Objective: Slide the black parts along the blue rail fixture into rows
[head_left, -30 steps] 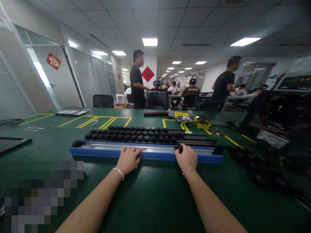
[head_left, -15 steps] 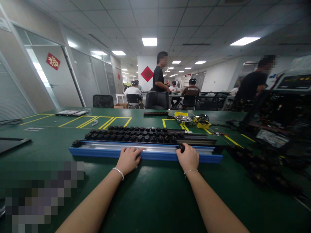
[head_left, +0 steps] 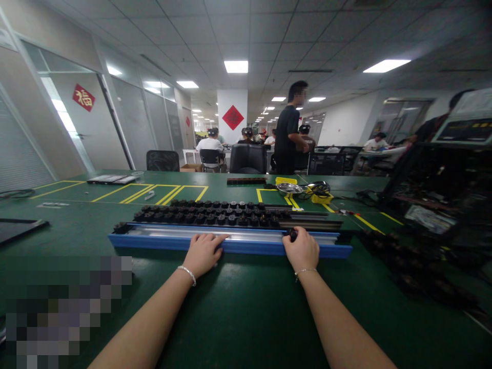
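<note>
A long blue channel rail (head_left: 154, 242) with a silvery inside lies across the bench in front of me. My left hand (head_left: 204, 251) rests on its near wall, fingers stretched along the rail, with the index finger reaching over the inside. Toward the rail's right part, my right hand (head_left: 303, 248) grips a small round black socket module (head_left: 292, 234) at the channel. The fingers partly hide that module. Just behind the rail stand rows of similar black modules (head_left: 221, 219) in dark rails. Another black module (head_left: 120, 227) is at the rail's left end.
A green bench (head_left: 230, 318) carries yellow tape lines. Behind the rows are a metal bowl (head_left: 289, 188), a yellow tray (head_left: 322, 196) and a dark strip (head_left: 246, 181). Dark modules (head_left: 415, 266) are heaped at the right. A person (head_left: 288, 128) stands beyond the bench.
My right hand has shifted slightly right along the rail with the black module. My left hand stays in place. In the background the standing person has moved right.
</note>
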`<state>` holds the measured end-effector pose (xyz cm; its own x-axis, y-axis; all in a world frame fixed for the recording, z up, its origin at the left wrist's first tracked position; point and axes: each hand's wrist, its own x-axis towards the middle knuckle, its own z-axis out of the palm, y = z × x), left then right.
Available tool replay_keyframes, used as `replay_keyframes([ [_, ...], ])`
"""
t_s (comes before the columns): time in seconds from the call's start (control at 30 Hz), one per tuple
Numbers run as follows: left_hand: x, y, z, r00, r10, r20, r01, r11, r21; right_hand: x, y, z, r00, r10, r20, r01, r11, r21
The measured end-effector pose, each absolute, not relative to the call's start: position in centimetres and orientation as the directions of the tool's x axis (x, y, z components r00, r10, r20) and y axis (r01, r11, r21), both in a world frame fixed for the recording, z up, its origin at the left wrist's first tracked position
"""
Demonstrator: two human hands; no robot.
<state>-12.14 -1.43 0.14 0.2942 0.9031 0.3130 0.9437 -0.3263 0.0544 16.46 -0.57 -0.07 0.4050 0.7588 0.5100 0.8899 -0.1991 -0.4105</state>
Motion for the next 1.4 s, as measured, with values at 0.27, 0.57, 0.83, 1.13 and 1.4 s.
replay_keyframes([
  [0.27,-12.2,-1.4,0.0,0.304,0.893,0.332,0.940,-0.339,0.050,16.9,-0.6,0.0,0.441,0.742,0.505,0.872,-0.221,-0.437],
  [0.57,-12.2,-1.4,-0.1,0.296,0.899,0.323,0.943,-0.329,0.051,17.4,-0.7,0.3,0.480,0.731,0.485,0.853,-0.261,-0.452],
  [0.83,-12.1,-1.5,0.2,0.292,0.907,0.304,0.943,-0.327,0.069,17.8,-0.8,0.3,0.506,0.698,0.507,0.844,-0.281,-0.457],
  [1.13,-12.2,-1.4,0.0,0.306,0.896,0.322,0.939,-0.340,0.055,18.2,-0.7,0.1,0.517,0.663,0.542,0.843,-0.282,-0.459],
  [1.4,-12.1,-1.5,0.3,0.293,0.906,0.305,0.944,-0.325,0.059,18.4,-0.8,0.1,0.539,0.639,0.549,0.827,-0.279,-0.487],
])
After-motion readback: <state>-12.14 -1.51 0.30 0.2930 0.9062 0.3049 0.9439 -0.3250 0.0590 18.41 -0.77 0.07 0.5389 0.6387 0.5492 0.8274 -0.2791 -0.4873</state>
